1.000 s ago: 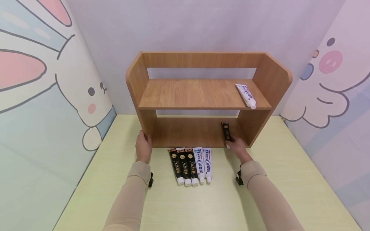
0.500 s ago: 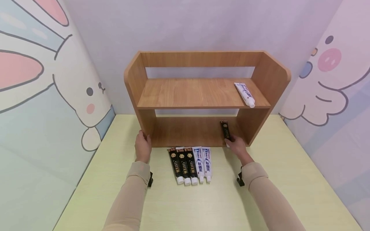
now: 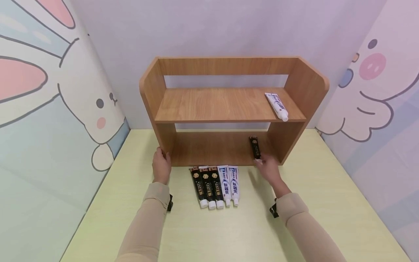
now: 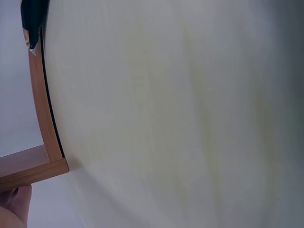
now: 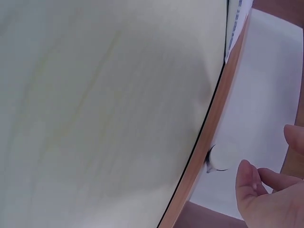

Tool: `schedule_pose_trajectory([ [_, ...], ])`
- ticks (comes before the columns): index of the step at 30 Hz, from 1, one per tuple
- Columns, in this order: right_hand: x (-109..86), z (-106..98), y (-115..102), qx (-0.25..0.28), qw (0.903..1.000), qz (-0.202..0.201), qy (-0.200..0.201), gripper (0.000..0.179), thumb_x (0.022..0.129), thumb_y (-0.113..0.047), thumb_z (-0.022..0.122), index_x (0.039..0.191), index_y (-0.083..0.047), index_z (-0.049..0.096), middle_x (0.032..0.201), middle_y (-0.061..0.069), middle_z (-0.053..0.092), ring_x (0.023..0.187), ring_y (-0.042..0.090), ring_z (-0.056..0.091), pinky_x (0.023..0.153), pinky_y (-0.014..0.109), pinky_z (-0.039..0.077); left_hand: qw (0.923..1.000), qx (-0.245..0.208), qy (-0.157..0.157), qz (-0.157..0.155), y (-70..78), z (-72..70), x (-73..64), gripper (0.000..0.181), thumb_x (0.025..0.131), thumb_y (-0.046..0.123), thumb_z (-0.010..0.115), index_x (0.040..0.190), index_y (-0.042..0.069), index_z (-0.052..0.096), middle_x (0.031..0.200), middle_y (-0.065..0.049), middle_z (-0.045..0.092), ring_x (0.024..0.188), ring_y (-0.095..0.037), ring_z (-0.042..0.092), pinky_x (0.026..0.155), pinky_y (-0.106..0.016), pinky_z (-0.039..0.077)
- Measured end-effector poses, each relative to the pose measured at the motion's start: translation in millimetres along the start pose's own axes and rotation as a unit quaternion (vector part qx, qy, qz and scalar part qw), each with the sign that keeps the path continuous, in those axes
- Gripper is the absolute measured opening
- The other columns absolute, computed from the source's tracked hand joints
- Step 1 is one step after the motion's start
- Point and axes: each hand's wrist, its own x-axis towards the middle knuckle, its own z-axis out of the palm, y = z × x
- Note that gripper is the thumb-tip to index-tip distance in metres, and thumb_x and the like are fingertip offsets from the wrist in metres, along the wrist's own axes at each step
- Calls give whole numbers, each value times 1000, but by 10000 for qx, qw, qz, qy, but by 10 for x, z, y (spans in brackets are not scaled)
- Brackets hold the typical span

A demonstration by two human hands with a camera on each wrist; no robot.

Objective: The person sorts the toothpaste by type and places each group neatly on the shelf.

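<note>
On the lower board of a two-tier wooden shelf (image 3: 209, 147), a black toothpaste tube (image 3: 254, 147) lies at the right, its white cap (image 5: 223, 156) toward the front. My right hand (image 3: 269, 169) is beside that cap; the right wrist view shows a gap between fingertips and cap. My left hand (image 3: 162, 167) holds the shelf's left side panel near the bottom, thumb at the front edge; some of its fingers are hidden. In front of the shelf lies a row of black tubes (image 3: 207, 185) and white toothpaste tubes (image 3: 229, 185), caps toward me.
One more white toothpaste tube (image 3: 276, 106) lies at the right end of the upper board, its cap over the front edge. The shelf stands at the back of a pale yellow table (image 3: 209, 236). Cartoon-printed walls (image 3: 98, 127) rise at both sides.
My right hand has let go of the black toothpaste tube and drawn back slightly toward me. The tube stays on the lower board. My left hand keeps its place at the panel.
</note>
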Motion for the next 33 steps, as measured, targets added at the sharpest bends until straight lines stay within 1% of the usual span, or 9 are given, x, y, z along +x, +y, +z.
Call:
schedule_pose_trajectory([
  [4, -79, 44, -64, -150, 9997, -181, -78, 51, 93, -9, 65, 131, 19, 46, 123, 36, 53, 107, 47, 53, 86, 54, 47, 10000, 0, -1, 28, -7, -5, 10, 23, 101, 11, 53, 118, -2, 47, 107, -21, 54, 98, -37, 57, 82, -50, 51],
  [7, -139, 74, -126, -338, 9988, -70, -354, 54, 94, -14, 64, 135, 16, 44, 123, 33, 54, 109, 44, 54, 85, 52, 48, 10000, -29, 7, 23, -5, -10, 14, 23, 101, 10, 53, 118, -2, 47, 108, -21, 54, 99, -37, 57, 82, -50, 51],
  [11, -217, 112, -239, -489, 9963, 166, -687, 57, 96, -18, 62, 139, 12, 41, 127, 31, 53, 113, 43, 52, 88, 51, 47, 10000, -69, 7, -3, 2, -13, 16, 25, 100, 10, 54, 121, -2, 47, 111, -21, 55, 102, -37, 57, 85, -51, 50],
  [13, -245, 137, -284, -488, 9955, 232, -785, 55, 96, -19, 63, 138, 10, 44, 127, 29, 53, 113, 41, 52, 88, 51, 47, 10000, -65, 9, -8, 4, -11, 16, 25, 101, 10, 53, 121, -2, 47, 111, -21, 55, 102, -37, 57, 85, -51, 50],
  [16, -285, 180, -323, -447, 9951, 229, -851, 52, 95, -20, 63, 135, 10, 47, 126, 28, 55, 112, 40, 53, 89, 51, 47, 10000, -61, -1, -34, 12, -16, 11, 24, 101, 11, 53, 121, -1, 47, 110, -21, 55, 101, -37, 58, 84, -50, 51],
  [21, -373, 253, -359, -362, 9958, 38, -844, 45, 94, -17, 65, 128, 10, 51, 120, 28, 57, 108, 42, 55, 87, 52, 48, 9999, -84, -95, -116, 26, -19, -4, 25, 101, 12, 53, 122, 0, 46, 112, -20, 54, 102, -36, 57, 85, -50, 51],
  [24, -423, 302, -383, -333, 9954, 17, -893, 46, 93, -16, 66, 130, 8, 51, 118, 27, 57, 107, 41, 56, 84, 51, 49, 9998, -87, -99, -127, 22, -19, -5, 25, 102, 12, 53, 122, 0, 46, 112, -20, 54, 103, -36, 57, 86, -50, 51],
  [27, -473, 351, -416, -410, 9940, 120, -1006, 53, 93, -17, 67, 135, 9, 48, 119, 26, 57, 107, 39, 56, 82, 48, 51, 9998, -100, -104, -130, 15, -18, -9, 27, 102, 12, 53, 124, -1, 45, 114, -20, 54, 104, -37, 57, 87, -51, 50],
  [33, -570, 443, -485, -499, 9892, 547, -1267, 59, 92, -18, 68, 138, 10, 44, 121, 24, 57, 108, 37, 55, 82, 45, 52, 9998, -120, -111, -147, 2, -10, -15, 29, 101, 12, 53, 127, 0, 45, 117, -20, 54, 107, -37, 57, 89, -51, 50],
])
